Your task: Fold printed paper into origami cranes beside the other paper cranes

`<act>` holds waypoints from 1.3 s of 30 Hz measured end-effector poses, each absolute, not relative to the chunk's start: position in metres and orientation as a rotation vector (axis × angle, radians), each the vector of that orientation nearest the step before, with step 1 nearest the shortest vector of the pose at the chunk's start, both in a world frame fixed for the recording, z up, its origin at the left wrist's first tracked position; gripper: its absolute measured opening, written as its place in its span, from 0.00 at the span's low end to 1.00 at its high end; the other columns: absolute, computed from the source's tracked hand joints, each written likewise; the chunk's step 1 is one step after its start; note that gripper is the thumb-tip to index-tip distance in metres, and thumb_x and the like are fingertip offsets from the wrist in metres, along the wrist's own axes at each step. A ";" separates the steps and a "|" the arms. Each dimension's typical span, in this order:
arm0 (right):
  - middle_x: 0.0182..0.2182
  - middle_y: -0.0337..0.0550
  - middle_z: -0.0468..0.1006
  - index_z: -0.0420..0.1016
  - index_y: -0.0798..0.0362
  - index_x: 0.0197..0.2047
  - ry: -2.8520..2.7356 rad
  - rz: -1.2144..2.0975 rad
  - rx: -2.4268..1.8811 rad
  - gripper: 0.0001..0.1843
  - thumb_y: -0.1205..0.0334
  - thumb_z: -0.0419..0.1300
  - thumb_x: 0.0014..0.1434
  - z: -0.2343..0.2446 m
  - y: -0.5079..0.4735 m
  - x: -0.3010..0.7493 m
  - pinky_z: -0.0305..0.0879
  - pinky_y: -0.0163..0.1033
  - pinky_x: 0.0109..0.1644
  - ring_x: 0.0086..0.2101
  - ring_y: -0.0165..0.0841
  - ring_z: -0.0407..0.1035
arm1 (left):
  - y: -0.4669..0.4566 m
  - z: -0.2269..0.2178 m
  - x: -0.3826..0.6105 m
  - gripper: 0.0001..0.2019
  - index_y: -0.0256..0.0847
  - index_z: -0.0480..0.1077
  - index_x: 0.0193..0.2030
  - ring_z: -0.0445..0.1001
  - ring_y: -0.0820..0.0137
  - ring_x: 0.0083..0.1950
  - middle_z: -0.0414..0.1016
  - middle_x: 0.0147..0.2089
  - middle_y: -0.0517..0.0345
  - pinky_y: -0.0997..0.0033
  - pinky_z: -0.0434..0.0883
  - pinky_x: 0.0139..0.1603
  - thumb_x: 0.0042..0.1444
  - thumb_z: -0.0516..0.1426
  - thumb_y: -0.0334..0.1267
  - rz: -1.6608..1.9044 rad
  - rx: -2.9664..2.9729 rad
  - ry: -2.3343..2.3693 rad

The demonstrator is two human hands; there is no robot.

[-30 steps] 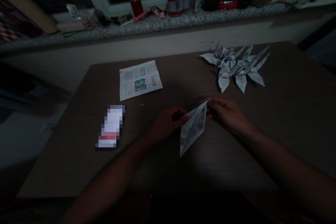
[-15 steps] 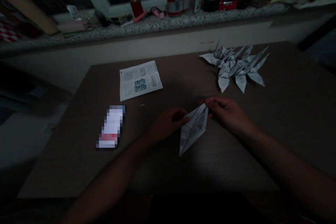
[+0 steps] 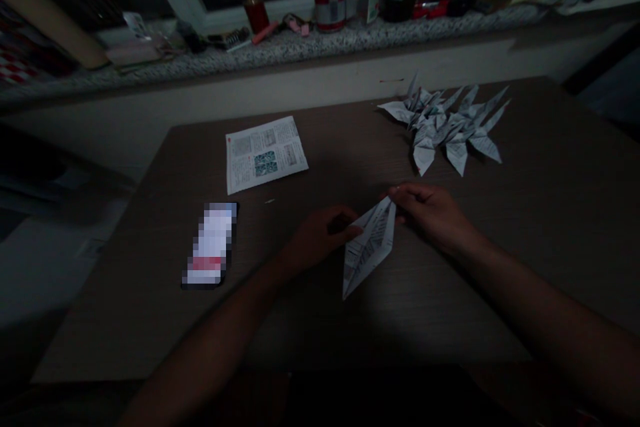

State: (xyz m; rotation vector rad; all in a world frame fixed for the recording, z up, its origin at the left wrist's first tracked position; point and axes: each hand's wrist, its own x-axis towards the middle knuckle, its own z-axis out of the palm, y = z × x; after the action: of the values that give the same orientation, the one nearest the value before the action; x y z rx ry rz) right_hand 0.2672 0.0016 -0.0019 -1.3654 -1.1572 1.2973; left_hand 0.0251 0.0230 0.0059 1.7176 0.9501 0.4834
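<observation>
A folded printed-paper piece [image 3: 368, 251], long and pointed, hangs between my hands with its lower tip near the tabletop. My left hand [image 3: 324, 237] pinches its left edge. My right hand [image 3: 431, 215] grips its upper right end with the fingertips. Beyond my right hand lies a heap of several origami cranes [image 3: 443, 128] folded from similar printed paper. Neither hand touches them.
A flat printed paper sheet [image 3: 265, 153] and a pixelated rectangular item [image 3: 210, 245] lie on the brown wooden table [image 3: 550, 227]. Behind the table, a speckled stone sill [image 3: 280, 50] holds cans, bottles and small clutter.
The folded paper's upper point sits slightly lower and its shape has narrowed a little between my fingers. The whole view has shifted slightly.
</observation>
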 end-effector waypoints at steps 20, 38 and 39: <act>0.25 0.39 0.80 0.80 0.49 0.31 -1.256 1.153 -1.406 0.21 0.39 0.66 0.60 -0.004 0.006 0.268 0.72 0.38 0.28 0.24 0.33 0.74 | 0.019 0.003 0.024 0.11 0.41 0.73 0.47 0.77 0.68 0.43 0.78 0.46 0.56 0.69 0.73 0.44 0.66 0.61 0.46 0.485 1.780 0.891; 0.34 0.47 0.77 0.74 0.50 0.34 -2.046 0.254 -1.448 0.13 0.54 0.59 0.68 -0.036 0.037 0.282 0.64 0.47 0.46 0.38 0.43 0.72 | 0.016 -0.017 0.025 0.25 0.42 0.61 0.72 0.73 0.61 0.63 0.70 0.67 0.48 0.61 0.75 0.60 0.70 0.54 0.28 0.350 2.710 0.833; 0.34 0.47 0.77 0.73 0.50 0.34 -2.047 0.244 -1.454 0.12 0.54 0.60 0.68 -0.037 0.036 0.282 0.64 0.47 0.45 0.38 0.43 0.71 | 0.015 -0.015 0.024 0.26 0.44 0.60 0.73 0.72 0.60 0.65 0.69 0.69 0.48 0.60 0.74 0.61 0.70 0.54 0.27 0.311 2.757 0.811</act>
State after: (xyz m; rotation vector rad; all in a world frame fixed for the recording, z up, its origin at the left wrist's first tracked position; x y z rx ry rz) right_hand 0.2816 0.0364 -0.0371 -1.4536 -2.0471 0.2437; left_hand 0.0238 0.0145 -0.0147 2.7567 0.8112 0.3111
